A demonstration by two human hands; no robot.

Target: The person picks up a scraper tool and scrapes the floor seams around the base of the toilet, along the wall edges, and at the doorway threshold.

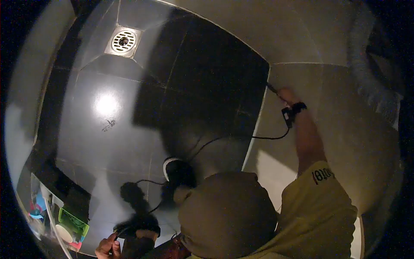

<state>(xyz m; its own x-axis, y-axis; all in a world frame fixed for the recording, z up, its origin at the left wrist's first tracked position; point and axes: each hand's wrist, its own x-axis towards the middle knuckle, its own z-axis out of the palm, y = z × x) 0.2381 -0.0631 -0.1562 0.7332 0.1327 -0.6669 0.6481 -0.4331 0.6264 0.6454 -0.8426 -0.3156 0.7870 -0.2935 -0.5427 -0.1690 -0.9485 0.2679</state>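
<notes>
My right hand [285, 96] is stretched out to the upper right, its fingers closed round a slim dark tool [271, 88]. The tool's tip touches or nearly touches the line where the dark tiled floor [202, 82] meets the pale wall [282, 75]. What kind of tool it is, I cannot make out. Around that wrist sits a black band [298, 107] with a small black device [286, 117] and a cable [271, 138]. My left hand [108, 248] is low at the left, thumb and fingers pressed together; anything between them is too dark to name.
A round slotted floor drain [124, 42] in a square metal plate lies far left. Near the lower left stand a green basket [72, 222] and other coloured items. The black cable crosses the floor near a dark shoe [179, 170]. Brown cloth [228, 216] fills the lower middle.
</notes>
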